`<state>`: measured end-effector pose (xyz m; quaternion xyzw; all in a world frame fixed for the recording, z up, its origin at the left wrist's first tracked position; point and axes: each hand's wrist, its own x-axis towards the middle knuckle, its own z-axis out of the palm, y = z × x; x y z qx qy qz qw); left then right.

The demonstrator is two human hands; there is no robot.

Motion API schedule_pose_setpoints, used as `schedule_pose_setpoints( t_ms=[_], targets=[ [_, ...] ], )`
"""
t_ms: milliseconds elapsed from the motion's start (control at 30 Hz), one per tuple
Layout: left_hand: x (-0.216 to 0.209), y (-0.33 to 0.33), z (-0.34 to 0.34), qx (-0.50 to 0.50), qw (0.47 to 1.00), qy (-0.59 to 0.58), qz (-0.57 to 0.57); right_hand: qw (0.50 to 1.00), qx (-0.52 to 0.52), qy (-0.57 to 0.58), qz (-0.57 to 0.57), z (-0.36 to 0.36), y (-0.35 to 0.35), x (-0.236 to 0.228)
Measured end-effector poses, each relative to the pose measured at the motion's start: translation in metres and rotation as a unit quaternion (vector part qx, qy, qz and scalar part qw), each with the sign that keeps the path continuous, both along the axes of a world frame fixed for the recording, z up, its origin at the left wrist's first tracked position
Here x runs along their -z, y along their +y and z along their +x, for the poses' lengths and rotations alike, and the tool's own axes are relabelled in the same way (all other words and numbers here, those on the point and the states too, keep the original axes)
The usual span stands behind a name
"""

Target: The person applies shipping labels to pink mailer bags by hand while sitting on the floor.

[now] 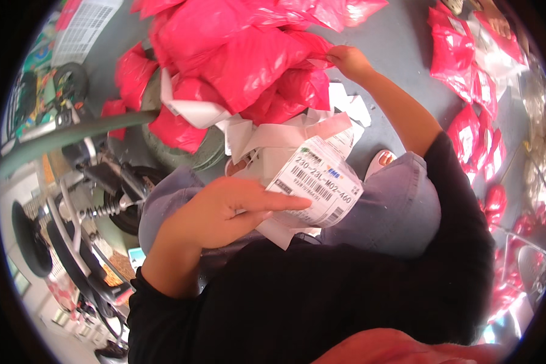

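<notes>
Left hand: fingers extended, flat against a white label strip over the lap, thumb underside not visible; strip's long axis runs up and away toward the heap. Right hand: reached farther out, pinching the edge of a pink bag in the heap ahead, so nearer to it. Loose white strips between. More pink bags far right; scooter left.

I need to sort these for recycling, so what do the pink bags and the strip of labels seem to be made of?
The pink bags look like thin plastic film: glossy, crinkled, with sharp highlights. The right hand grips one at its edge. The strip of labels, held by the left hand, looks like matte white paper on a smoother backing strip, probably coated; it bends in soft curls without creasing.
</notes>
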<state>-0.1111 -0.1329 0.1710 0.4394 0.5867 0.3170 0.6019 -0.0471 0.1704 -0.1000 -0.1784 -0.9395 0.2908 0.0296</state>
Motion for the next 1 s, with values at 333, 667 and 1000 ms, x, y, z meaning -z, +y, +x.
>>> schedule_pose_setpoints(
  t_ms=[333, 667, 1000],
  targets=[
    [0.014, 0.044, 0.020, 0.084, 0.993, -0.034, -0.077, 0.623, 0.610, 0.068, -0.484, 0.419, -0.003, 0.074],
    [0.066, 0.082, 0.078, -0.108, 0.986, -0.031, -0.125, 0.894, 0.380, -0.193, 0.139, 0.358, -0.012, 0.073],
    [0.191, 0.173, 0.171, 0.040, 0.980, 0.139, 0.140, 0.910, 0.359, 0.111, -0.175, 0.305, 0.018, 0.040]
  ],
)
